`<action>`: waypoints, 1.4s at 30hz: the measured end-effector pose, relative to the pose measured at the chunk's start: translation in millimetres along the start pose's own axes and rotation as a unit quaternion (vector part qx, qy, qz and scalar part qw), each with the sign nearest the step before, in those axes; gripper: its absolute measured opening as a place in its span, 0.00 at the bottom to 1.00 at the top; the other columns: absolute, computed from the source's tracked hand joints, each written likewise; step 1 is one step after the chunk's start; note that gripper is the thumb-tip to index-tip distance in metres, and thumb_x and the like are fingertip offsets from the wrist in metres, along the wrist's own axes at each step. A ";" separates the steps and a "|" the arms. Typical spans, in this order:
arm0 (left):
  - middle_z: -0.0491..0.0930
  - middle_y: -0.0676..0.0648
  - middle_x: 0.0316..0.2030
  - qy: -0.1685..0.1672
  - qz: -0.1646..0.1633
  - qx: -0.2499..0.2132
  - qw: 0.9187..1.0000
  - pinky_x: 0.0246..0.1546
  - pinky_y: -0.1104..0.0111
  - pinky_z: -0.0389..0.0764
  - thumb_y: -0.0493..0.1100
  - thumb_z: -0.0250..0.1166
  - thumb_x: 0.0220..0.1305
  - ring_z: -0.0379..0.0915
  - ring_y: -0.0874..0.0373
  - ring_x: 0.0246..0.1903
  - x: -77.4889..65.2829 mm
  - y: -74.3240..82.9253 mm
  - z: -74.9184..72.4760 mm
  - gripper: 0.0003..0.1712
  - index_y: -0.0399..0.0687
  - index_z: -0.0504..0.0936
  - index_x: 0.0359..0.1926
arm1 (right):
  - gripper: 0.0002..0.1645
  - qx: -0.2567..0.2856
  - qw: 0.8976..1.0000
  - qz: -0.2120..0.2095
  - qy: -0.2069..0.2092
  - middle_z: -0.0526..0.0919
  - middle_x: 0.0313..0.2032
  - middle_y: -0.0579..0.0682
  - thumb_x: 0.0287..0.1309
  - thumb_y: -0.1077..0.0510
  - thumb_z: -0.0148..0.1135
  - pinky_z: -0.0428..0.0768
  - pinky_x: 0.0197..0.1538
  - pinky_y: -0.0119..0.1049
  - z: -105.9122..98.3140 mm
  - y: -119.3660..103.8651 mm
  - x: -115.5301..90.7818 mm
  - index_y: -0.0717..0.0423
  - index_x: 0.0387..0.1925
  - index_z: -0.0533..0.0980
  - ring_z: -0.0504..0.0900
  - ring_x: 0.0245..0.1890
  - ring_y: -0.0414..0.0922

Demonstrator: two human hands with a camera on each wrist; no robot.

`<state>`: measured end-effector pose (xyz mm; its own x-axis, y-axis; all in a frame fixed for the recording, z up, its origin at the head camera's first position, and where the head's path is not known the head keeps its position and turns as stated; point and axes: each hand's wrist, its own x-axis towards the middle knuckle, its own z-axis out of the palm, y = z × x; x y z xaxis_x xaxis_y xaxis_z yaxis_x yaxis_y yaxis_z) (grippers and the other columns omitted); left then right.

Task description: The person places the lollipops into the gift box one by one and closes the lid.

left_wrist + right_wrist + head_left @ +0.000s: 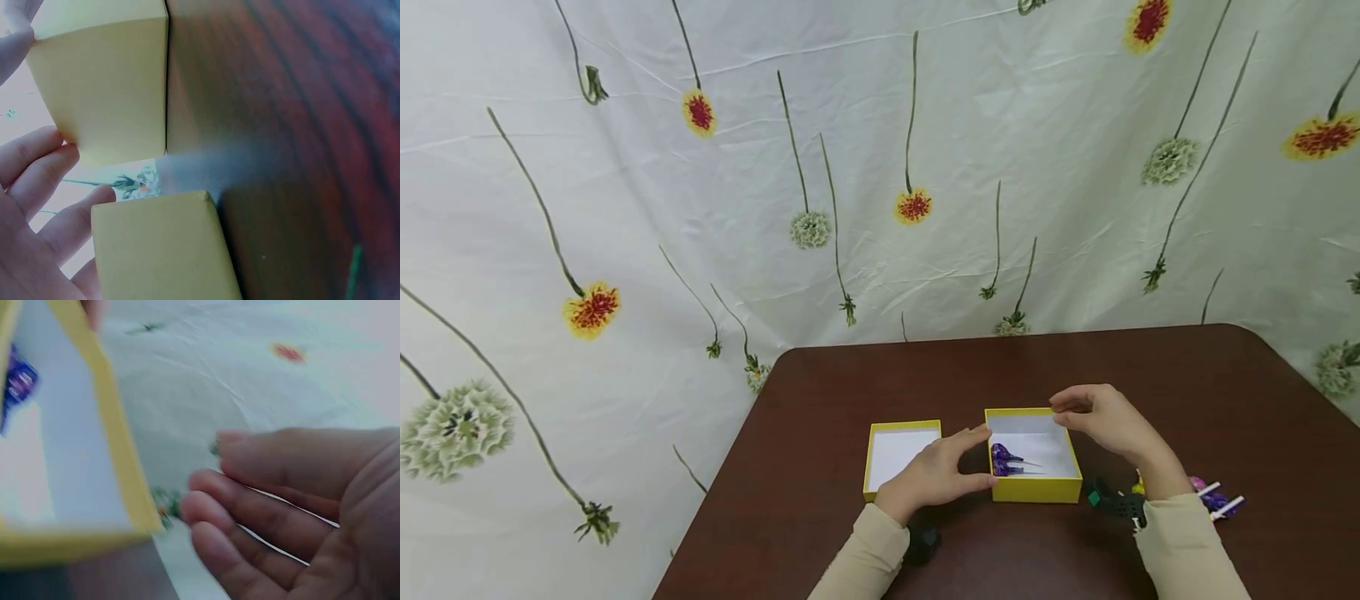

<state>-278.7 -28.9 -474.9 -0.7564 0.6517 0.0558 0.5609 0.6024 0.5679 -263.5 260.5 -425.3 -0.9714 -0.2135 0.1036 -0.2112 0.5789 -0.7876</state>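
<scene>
A yellow box (1037, 490) with a white inside stands on the table, its top uncovered. Two purple-wrapped lollipops (1004, 454) lie in it along the left wall, sticks pointing right. My left hand (934, 473) is at the box's left side, thumb by the front corner and fingertips by the top rim. The left wrist view shows its fingers (47, 172) relaxed against the edge of the box wall (106, 87). By the back right corner hovers my right hand (1108, 421), fingers loosely bent and, in the right wrist view, nothing between thumb and fingers (231, 556).
A second, shallower yellow box part (867, 475), white inside, lies left of the box, partly behind the left hand. More lollipops (1225, 504) lie on the brown table (970, 550) at right, partly hidden by the right wrist. A flowered cloth (865, 275) hangs behind.
</scene>
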 end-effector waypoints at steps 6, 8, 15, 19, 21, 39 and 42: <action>0.61 0.56 0.75 0.000 0.004 -0.001 1.000 0.72 0.54 0.65 0.62 0.64 0.67 0.58 0.52 0.75 -0.4 -0.7 0.4 0.40 0.58 0.64 0.75 | 0.21 -0.008 1.000 0.021 0.003 0.83 0.52 0.65 0.66 0.57 0.65 0.86 0.48 0.50 -36.0 24.6 -20.4 0.67 0.55 0.79 0.86 0.45 0.51; 0.61 0.56 0.75 0.000 0.003 -0.001 1.000 0.72 0.55 0.66 0.62 0.64 0.67 0.58 0.53 0.75 -0.6 -0.4 0.6 0.40 0.58 0.64 0.75 | 0.21 -0.012 1.000 0.028 0.005 0.84 0.52 0.65 0.66 0.56 0.64 0.86 0.47 0.45 -46.1 33.8 -27.9 0.67 0.54 0.79 0.85 0.43 0.43; 0.61 0.55 0.75 -0.002 0.000 -0.005 1.000 0.72 0.56 0.66 0.61 0.64 0.66 0.59 0.54 0.74 -2.2 1.3 1.3 0.40 0.58 0.64 0.75 | 0.25 0.001 0.997 0.073 -0.015 0.84 0.52 0.66 0.68 0.56 0.62 0.84 0.43 0.33 -76.9 76.4 -52.8 0.73 0.57 0.76 0.81 0.40 0.26; 0.63 0.53 0.75 -0.004 -0.003 -0.004 1.000 0.72 0.56 0.67 0.61 0.65 0.66 0.60 0.54 0.74 -2.1 2.2 2.9 0.40 0.57 0.65 0.75 | 0.27 0.002 0.992 0.122 -0.022 0.84 0.52 0.66 0.70 0.54 0.59 0.85 0.45 0.43 -88.0 101.5 -66.5 0.75 0.57 0.75 0.80 0.39 0.26; 0.63 0.53 0.75 -0.005 -0.003 0.000 1.000 0.71 0.56 0.67 0.61 0.65 0.66 0.60 0.54 0.74 -1.9 2.3 3.7 0.41 0.57 0.65 0.75 | 0.27 -0.002 0.990 0.143 -0.022 0.84 0.52 0.65 0.71 0.53 0.59 0.85 0.47 0.48 -89.7 111.1 -70.5 0.75 0.56 0.75 0.80 0.39 0.29; 0.61 0.55 0.75 -0.006 -0.003 -0.003 1.000 0.72 0.56 0.66 0.62 0.64 0.66 0.59 0.54 0.74 -3.8 0.6 -0.9 0.41 0.58 0.64 0.76 | 0.25 0.016 0.982 0.168 -0.080 0.88 0.42 0.52 0.71 0.56 0.58 0.83 0.40 0.35 -85.8 130.5 -73.8 0.79 0.52 0.76 0.82 0.35 0.34; 0.61 0.55 0.75 -0.005 0.000 -0.004 1.000 0.72 0.56 0.66 0.62 0.64 0.66 0.59 0.54 0.74 -2.9 1.5 -1.2 0.41 0.57 0.64 0.76 | 0.24 -0.002 0.981 0.175 -0.081 0.87 0.40 0.50 0.72 0.55 0.57 0.82 0.40 0.36 -87.7 129.1 -72.7 0.77 0.50 0.77 0.81 0.34 0.34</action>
<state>-276.0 -30.4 -473.2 -0.7535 0.6558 0.0473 0.5579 0.5997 0.5737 -229.6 419.8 -481.2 -0.9550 -0.1227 -0.2700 0.1309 0.6424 -0.7551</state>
